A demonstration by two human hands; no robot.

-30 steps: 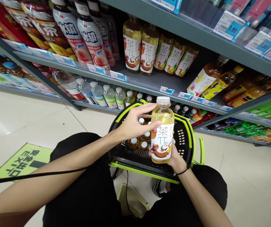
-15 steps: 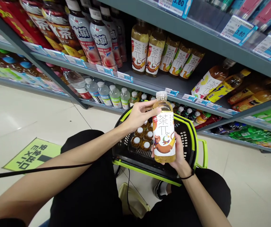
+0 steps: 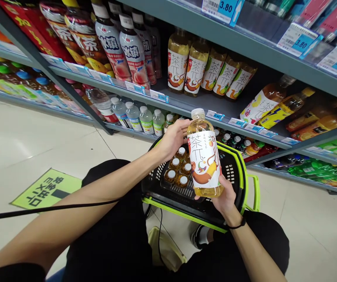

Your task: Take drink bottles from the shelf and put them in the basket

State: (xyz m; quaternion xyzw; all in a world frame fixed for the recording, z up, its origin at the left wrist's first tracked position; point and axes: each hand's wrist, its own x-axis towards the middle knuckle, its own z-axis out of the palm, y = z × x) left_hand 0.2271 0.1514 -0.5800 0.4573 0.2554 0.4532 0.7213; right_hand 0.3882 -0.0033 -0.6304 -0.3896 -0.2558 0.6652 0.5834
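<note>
A clear plastic tea bottle [image 3: 204,156] with a white cap, golden drink and a white fruit label is held up above the basket, leaning a little to the left. My right hand [image 3: 226,194] grips its lower part from below and the right side. At the bottle's upper left is my left hand [image 3: 174,138], its fingers curled against the shoulder and partly hidden behind it. Under both hands stands a black shopping basket [image 3: 168,203] with a lime-green rim. Several small white-capped bottles [image 3: 176,167] of amber drink sit together inside it.
Shelves [image 3: 183,102] ahead carry several drinks, including matching tea bottles [image 3: 178,66] and peach drink bottles [image 3: 133,51]. Further tea bottles [image 3: 264,100] lean at the right. A lime basket handle [image 3: 256,192] sticks out right. A black cord [image 3: 53,208] crosses my left arm.
The bottle has turned, so its label now shows more of the right side, and its top tilts left. My left thumb has left the label's front and slid to the bottle's edge.
</note>
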